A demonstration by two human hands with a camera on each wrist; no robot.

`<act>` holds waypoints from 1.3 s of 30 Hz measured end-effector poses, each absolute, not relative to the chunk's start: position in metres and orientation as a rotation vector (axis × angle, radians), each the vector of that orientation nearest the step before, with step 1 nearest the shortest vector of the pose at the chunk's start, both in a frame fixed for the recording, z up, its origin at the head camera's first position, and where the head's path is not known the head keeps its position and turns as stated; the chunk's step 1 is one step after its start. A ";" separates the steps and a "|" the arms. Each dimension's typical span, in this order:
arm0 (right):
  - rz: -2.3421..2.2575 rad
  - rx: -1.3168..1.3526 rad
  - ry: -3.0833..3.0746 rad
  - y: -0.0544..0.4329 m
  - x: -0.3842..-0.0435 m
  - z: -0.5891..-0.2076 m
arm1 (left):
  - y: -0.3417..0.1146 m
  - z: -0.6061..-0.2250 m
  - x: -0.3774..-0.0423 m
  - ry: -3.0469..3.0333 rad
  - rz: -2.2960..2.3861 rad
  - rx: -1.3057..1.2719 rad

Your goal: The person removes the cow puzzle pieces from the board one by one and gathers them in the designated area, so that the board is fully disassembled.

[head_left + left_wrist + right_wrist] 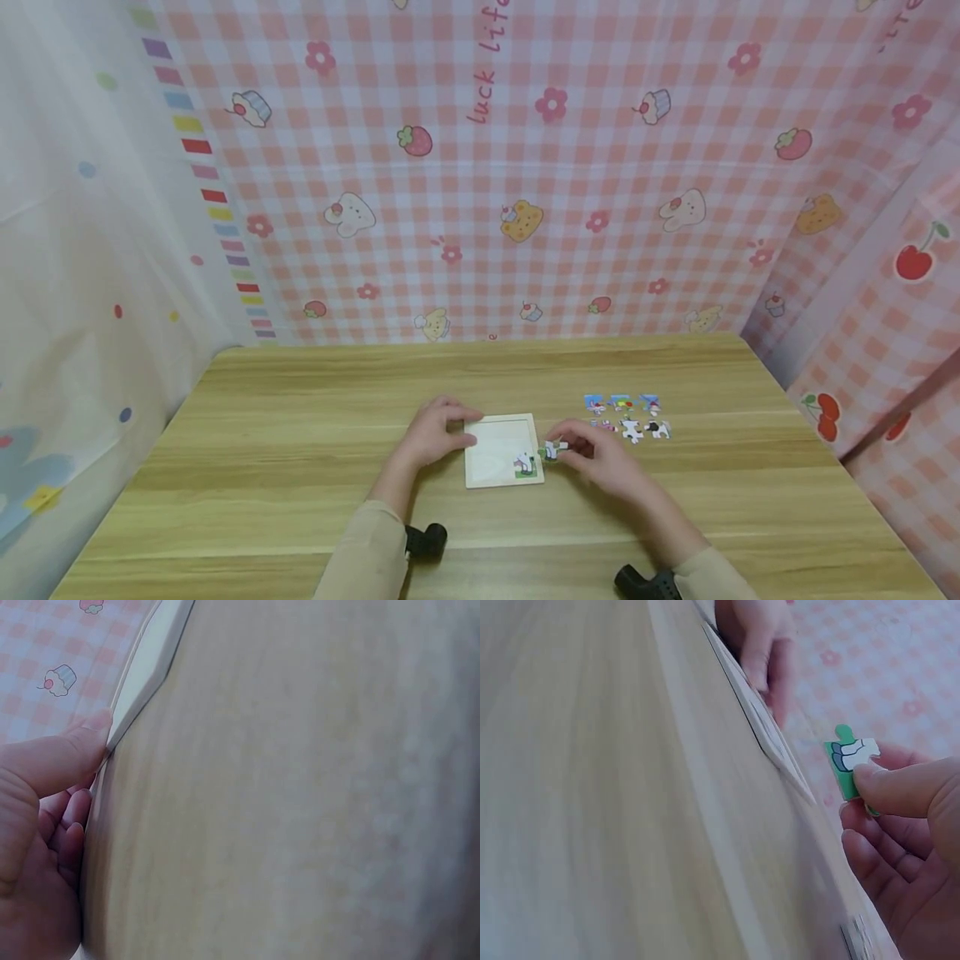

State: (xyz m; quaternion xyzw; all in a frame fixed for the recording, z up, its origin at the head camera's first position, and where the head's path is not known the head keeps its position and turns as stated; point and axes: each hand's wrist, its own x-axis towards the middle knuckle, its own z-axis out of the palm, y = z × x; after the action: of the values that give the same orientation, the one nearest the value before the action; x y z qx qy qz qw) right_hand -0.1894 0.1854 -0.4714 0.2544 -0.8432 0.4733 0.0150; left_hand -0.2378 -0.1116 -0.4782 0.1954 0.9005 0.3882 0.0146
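Observation:
A square, pale puzzle tray [495, 450] lies on the table. One puzzle piece [524, 463], showing part of a white animal on green, sits in its lower right corner. My left hand [437, 432] holds the tray at its upper left, thumb and index finger over the rim; in the left wrist view the thumb [71, 754] presses the tray's edge. My right hand [596, 454] pinches another puzzle piece [846, 761], green with white and grey, between thumb and fingers. That piece is just right of the tray, near its rim.
Several loose puzzle pieces [632, 430] lie in two rows on the wooden table [300, 467], to the right of the tray and beyond my right hand. A checked pink curtain [465, 183] hangs behind the table's far edge, with more cloth on both sides.

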 end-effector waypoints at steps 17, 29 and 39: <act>1.382 0.693 -2.580 0.263 -0.181 -0.476 | -0.112 -0.480 -0.239 2.806 1.208 0.613; 1.272 0.582 -2.691 0.296 -0.179 -0.479 | -0.111 -0.479 -0.239 2.801 1.211 0.607; 1.158 0.562 -2.709 0.295 -0.178 -0.480 | -0.112 -0.481 -0.240 2.800 1.209 0.610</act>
State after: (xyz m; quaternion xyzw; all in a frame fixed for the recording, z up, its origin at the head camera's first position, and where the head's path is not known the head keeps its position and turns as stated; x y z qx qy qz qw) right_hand -0.1782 0.2954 -0.4795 0.1869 -0.9010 0.3850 0.0713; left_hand -0.2397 -0.1120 -0.4811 0.1962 0.9001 0.3887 0.0156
